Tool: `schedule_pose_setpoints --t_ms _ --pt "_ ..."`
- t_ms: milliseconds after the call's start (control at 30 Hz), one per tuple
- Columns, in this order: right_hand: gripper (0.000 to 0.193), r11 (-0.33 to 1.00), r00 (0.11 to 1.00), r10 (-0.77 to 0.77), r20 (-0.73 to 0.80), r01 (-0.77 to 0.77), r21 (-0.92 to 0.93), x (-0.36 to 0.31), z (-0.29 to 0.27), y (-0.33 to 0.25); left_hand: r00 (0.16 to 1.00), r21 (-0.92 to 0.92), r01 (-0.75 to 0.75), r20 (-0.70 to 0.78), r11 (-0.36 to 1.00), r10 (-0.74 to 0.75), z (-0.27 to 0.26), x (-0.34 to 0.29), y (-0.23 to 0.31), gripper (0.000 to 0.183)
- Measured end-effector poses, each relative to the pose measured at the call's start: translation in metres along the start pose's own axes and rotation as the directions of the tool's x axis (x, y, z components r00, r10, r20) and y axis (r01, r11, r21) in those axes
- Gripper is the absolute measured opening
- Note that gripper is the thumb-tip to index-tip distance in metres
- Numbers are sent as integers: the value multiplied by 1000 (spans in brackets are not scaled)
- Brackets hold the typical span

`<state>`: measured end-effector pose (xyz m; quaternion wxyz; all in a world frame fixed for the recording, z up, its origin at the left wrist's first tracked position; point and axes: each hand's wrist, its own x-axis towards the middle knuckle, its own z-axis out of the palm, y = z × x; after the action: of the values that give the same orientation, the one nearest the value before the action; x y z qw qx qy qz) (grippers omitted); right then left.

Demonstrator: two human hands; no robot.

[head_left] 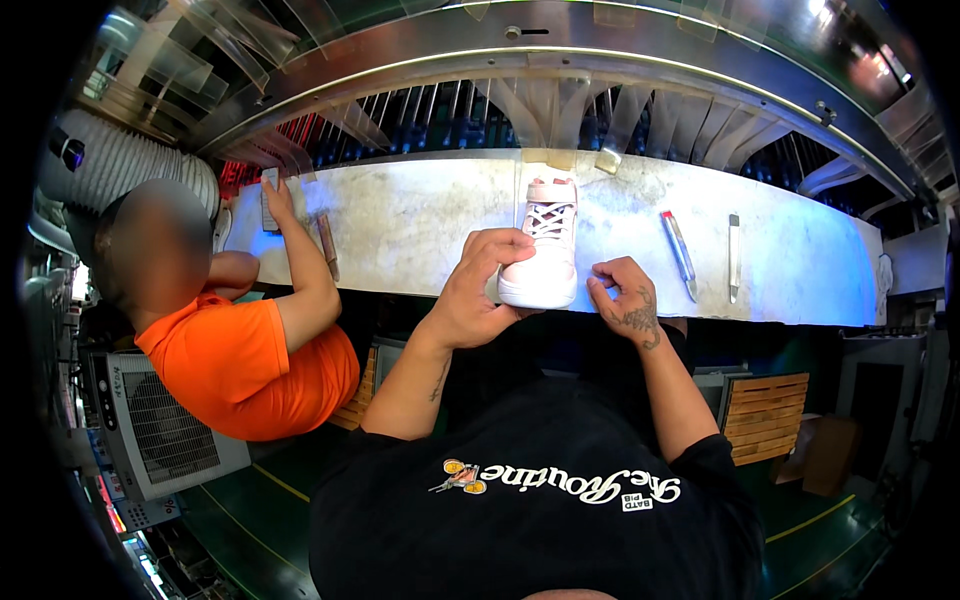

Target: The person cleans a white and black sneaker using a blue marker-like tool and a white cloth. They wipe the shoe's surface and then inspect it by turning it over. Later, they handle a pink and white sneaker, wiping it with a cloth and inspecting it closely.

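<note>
A white high-top sneaker with laces and an ankle strap stands upright on the pale worktable, its toe toward me at the near edge. My left hand is closed around the toe's left side, fingers on top and thumb low by the sole. Just right of the shoe, my right hand hovers at the table edge with its fingers curled in. Nothing shows between them, though the fingertips are partly hidden. Farther right lie a red-and-white pen-like tool and a slim white-handled tool.
At left, a co-worker in an orange shirt reaches onto the table with a grey block-like object in hand. A brownish stick-like tool lies nearby. Clear plastic strips hang before rollers along the table's far side.
</note>
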<state>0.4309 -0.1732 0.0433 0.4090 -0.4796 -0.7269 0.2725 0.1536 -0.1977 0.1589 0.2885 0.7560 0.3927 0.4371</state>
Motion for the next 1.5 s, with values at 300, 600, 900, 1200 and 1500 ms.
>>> schedule_pose_setpoints --t_ms 300,600,900,1200,1500 --pt "18 999 1000 2 29 -1 -48 -1 -1 0 994 5 -30 109 1000 29 3 0 5 67" --pt "18 999 1000 -5 19 6 -39 0 -1 -1 993 5 -30 115 1000 30 1 3 7 62" --pt "26 999 999 -10 45 12 -37 -5 -1 5 991 -6 -48 128 999 48 8 3 2 63" --pt "62 545 949 305 78 -242 803 -12 -10 34 991 117 -134 25 984 132 71 20 -25 92" --pt "71 513 958 286 -17 -138 847 -17 -8 74 993 272 77 71 959 -99 86 0 -83 88"
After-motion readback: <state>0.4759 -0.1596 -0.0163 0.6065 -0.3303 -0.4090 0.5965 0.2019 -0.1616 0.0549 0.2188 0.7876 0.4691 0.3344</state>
